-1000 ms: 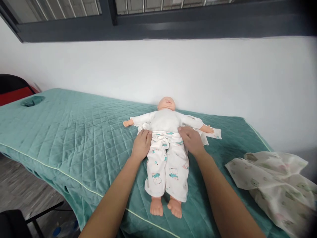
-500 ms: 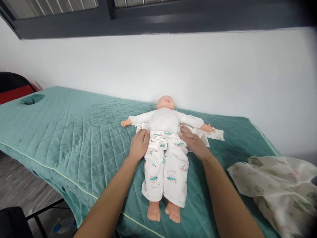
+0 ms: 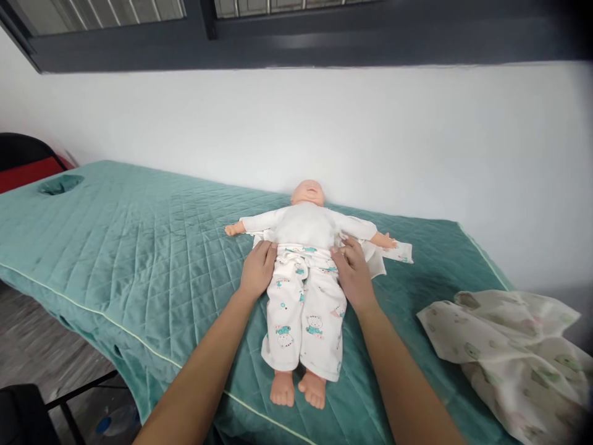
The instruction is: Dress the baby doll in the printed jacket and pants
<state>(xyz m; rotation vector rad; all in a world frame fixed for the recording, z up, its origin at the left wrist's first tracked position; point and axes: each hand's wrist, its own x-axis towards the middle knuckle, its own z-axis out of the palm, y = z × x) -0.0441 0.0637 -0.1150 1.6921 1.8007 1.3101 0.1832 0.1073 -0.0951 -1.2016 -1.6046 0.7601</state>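
Note:
A baby doll (image 3: pixel 306 225) lies on its back on a green quilted bed cover (image 3: pixel 152 259), arms spread and bare feet toward me. White printed pants (image 3: pixel 303 309) cover its legs up to the waist. My left hand (image 3: pixel 259 267) grips the pants' waistband at the doll's left-hand side in view, fingers curled. On the opposite side, my right hand (image 3: pixel 354 272) has its fingers closed on the waistband. Beneath the doll's torso and arms is a spread white printed garment (image 3: pixel 377 258), one sleeve showing past the doll's hand.
A crumpled, sheer printed cloth (image 3: pixel 504 346) lies on the bed's right side. The white wall (image 3: pixel 208 123) and a dark window frame (image 3: pixel 296 49) rise behind. At far left are a hole in the bed (image 3: pixel 61 184) and a red and black chair (image 3: pixel 28 164).
My right hand has drawn in to the waistband, its fingers now more curled. My left hand stays at its side. The view has shifted slightly.

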